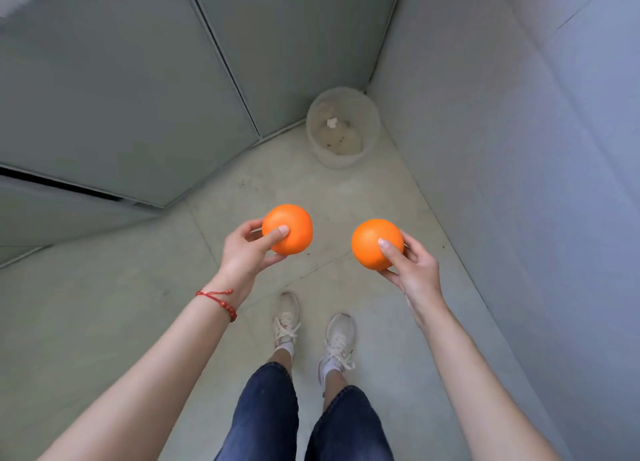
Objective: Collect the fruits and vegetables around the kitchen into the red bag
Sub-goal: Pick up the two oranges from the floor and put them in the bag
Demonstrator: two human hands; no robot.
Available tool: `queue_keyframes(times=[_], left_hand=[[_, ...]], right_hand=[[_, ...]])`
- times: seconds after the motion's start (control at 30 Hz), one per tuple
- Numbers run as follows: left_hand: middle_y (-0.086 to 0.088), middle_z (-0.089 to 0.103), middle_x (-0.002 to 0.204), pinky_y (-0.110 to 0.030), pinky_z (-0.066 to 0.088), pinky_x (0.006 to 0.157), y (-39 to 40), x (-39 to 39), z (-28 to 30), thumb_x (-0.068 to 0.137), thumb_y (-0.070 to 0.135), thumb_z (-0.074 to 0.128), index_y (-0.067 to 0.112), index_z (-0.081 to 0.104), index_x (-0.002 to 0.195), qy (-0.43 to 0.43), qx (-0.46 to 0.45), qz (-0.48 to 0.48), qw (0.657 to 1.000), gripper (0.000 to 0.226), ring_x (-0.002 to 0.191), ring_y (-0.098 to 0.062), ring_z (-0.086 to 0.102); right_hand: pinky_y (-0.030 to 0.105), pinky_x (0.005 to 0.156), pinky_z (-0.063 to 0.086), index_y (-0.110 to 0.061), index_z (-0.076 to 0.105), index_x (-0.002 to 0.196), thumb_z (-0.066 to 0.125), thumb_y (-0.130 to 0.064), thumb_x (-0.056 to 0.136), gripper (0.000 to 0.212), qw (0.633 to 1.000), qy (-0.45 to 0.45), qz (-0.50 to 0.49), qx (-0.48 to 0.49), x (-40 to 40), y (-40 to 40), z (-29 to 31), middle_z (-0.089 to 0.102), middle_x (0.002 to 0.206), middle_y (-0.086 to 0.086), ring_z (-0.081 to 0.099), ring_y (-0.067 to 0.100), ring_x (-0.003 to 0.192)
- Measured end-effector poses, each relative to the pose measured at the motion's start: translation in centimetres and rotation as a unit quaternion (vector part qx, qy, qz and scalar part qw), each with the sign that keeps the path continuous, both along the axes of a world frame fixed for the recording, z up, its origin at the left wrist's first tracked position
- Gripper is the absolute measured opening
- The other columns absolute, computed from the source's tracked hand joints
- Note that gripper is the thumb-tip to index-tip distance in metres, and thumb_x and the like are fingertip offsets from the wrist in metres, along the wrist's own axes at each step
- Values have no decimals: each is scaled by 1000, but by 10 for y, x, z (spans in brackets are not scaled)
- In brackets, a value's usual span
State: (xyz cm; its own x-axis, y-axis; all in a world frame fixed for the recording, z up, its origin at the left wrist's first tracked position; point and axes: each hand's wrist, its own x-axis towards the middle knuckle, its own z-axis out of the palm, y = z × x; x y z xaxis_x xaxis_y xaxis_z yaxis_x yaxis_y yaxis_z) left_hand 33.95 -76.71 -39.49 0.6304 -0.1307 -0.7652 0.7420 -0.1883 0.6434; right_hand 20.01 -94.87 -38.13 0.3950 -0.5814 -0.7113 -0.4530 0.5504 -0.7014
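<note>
Your left hand [247,251] grips one orange [287,229], your right hand [412,270] another orange [376,244]; no red bag shows, so find it and drop both in.

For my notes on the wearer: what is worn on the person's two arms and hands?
Both forearms are bare, with no sleeves, gloves, rings or watch in view. The left hand has a thin red cord bracelet with small red beads at its wrist. The right hand wears nothing.

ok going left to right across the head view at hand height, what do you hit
red bracelet → left hand → orange in the left hand → orange in the right hand → right hand
</note>
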Motion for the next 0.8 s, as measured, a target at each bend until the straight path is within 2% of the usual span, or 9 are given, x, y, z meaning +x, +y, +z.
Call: queue_keyframes(times=[0.07,0.23,0.43,0.67,0.8], left_hand=[[-14,55,113,-32,60,67,3,3,31,77,11,70,7,54,110,-11,-2,-9,1000,36,103,-25,58],[-14,57,111,-28,59,64,13,10,101,77,10,71,10,55,107,-36,-6,-6,999,34,98,-23,59],[-14,58,111,-26,59,61,37,13,171,76,11,72,11,56,106,-59,-17,-8,998,34,95,-22,60],[-15,59,114,-22,57,54,63,13,226,75,14,73,7,55,113,-74,-26,6,997,42,97,-24,60],[-16,60,115,-25,58,59,79,16,239,76,15,73,6,55,114,-82,-29,19,996,42,102,-26,61]], right_hand=[[26,69,58,-19,53,112,67,-10,80,36,1000,-8,6,-4,1,1,31,55,118,9,58,18,98],[40,79,52,-17,53,113,66,-9,80,36,1000,-26,6,-16,4,3,99,55,119,10,56,19,100],[41,81,52,-13,54,117,67,-9,80,40,998,-54,9,-37,9,17,167,56,119,10,57,20,100],[42,80,52,-8,53,121,65,-11,82,41,995,-88,10,-47,25,45,219,56,117,9,58,21,98],[43,81,52,-15,53,113,65,-11,82,34,994,-101,31,-40,36,59,230,57,110,5,56,22,99]])
